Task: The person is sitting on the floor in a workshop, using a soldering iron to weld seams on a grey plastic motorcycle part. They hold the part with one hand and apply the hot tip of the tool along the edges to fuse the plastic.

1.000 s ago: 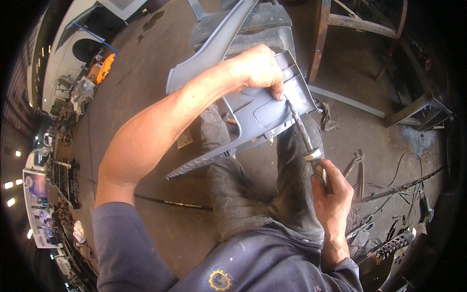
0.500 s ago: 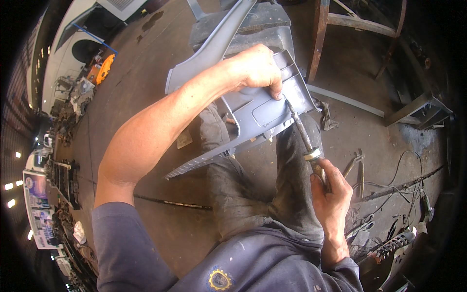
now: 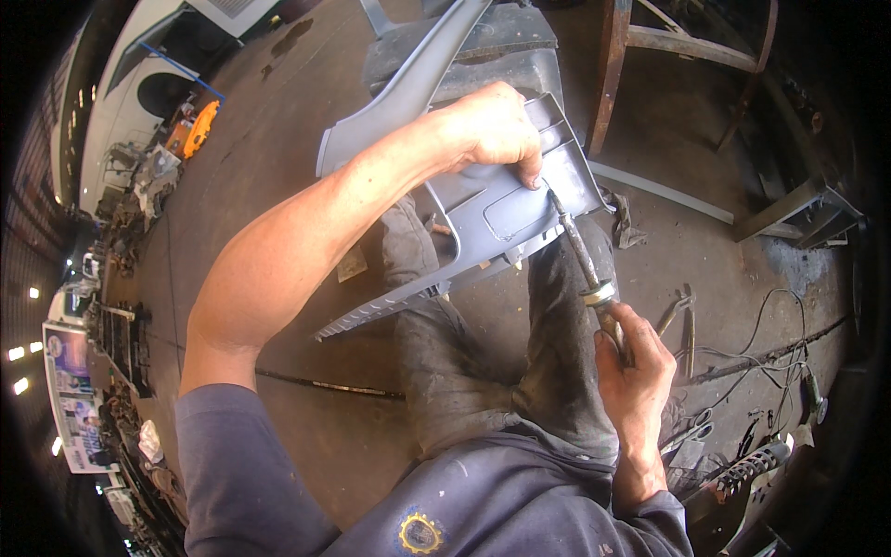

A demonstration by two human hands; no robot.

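Head view showed me the right hand [image 3: 639, 369] gripping a rod-shaped tool [image 3: 577, 249], its tip at the grey panel [image 3: 515, 215] over the person's legs [image 3: 559, 320]. The left hand [image 3: 501, 132] bent over that panel, close by; I couldn't tell whether it pinched anything.

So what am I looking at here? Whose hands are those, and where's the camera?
No machine here: these are a person's own two bare hands. The view comes from a wide camera on that person's head, looking down. The right hand grips a long tool by its handle, its tip at a grey moulded panel. The left hand touches the panel close to that tip. On the floor to the right lie a pliers-like tool and a cable.
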